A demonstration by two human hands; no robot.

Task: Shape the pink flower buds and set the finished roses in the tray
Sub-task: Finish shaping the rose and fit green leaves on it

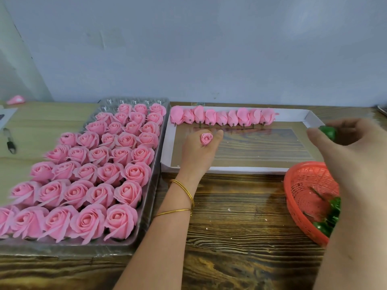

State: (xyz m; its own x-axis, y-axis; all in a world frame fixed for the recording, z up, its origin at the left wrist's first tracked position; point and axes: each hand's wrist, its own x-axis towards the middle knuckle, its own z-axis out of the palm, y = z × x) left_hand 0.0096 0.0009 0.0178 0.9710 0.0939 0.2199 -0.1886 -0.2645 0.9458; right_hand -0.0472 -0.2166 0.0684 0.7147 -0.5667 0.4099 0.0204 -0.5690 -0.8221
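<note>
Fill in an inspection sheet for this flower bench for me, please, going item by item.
Surface: dark wooden table.
Job's things: clear tray nearly full of open roses, with some far cells empty; white box holds a row of closed buds along its far wall; red basket holds green pieces.
Clutter: pen, paper and a pink object at the far left.
Hands: left hand holds a small bud over the white box; right hand, blurred, pinches a green piece near the box's right end.
Cables: nothing seen.
Surroundings: plain pale wall behind.
</note>
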